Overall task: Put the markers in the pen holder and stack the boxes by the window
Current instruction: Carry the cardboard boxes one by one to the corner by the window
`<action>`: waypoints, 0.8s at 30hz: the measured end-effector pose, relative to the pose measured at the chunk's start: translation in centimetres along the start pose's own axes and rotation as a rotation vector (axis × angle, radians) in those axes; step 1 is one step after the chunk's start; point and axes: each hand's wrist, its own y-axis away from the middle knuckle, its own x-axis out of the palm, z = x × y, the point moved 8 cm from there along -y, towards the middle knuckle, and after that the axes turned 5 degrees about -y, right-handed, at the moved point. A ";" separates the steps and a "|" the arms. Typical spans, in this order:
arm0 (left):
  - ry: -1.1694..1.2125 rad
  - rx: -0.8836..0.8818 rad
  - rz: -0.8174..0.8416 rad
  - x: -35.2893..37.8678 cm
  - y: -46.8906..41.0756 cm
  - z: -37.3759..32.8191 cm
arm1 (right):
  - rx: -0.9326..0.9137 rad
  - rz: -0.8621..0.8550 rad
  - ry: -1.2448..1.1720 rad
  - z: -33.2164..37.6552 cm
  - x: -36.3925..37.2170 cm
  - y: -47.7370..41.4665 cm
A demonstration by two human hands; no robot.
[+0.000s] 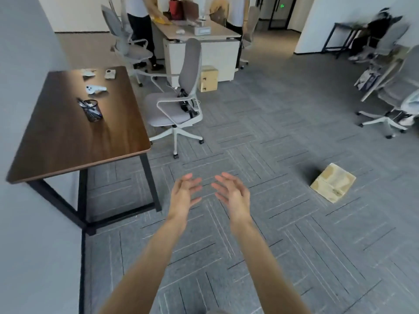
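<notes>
– Reaching forward over the grey carpet (260, 137), two bare arms stretch out from the person wearing the camera. The left hand (184, 193) and right hand (233, 196) hang side by side, near each other but apart. The fingers of both are spread and loosely bent, and neither hand holds anything.

– Where are the markers?

– A dark wooden table (68, 141) stands at the left with a black mesh pen holder (91, 110) on it. Dark sticks poke out of the holder, and I take those for the markers (83, 103). I see none lying loose on the tabletop, only a white controller (95, 89) and two small pale items farther back.

– So that part looks finished?

– I judge so. The boxes seem to be the step in hand. One cardboard box (332, 185) sits on the carpet to the right of the hands, well apart from them. A second box (208, 78) stands on the floor against a pale desk (217, 53) at the back, just beyond a grey office chair (179, 105).

– And the window?

– Not in view, so I cannot tell where the stack belongs.

– What does the next move call for?

– Probably turning right, bending down to the nearer box and setting a palm on each side, since it looks like a two-handed lift.
</notes>
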 end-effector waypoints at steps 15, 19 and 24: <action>-0.258 -0.081 0.421 21.1 -22.0 -1.4 | -0.094 -0.422 -0.078 7.2 -9.0 -20.8; -0.377 -0.093 0.593 29.6 -25.4 -0.8 | -0.135 -0.620 -0.158 9.2 -14.3 -23.6; -0.483 -0.157 0.788 41.8 -26.3 2.4 | -0.180 -0.835 -0.301 11.1 -22.8 -25.9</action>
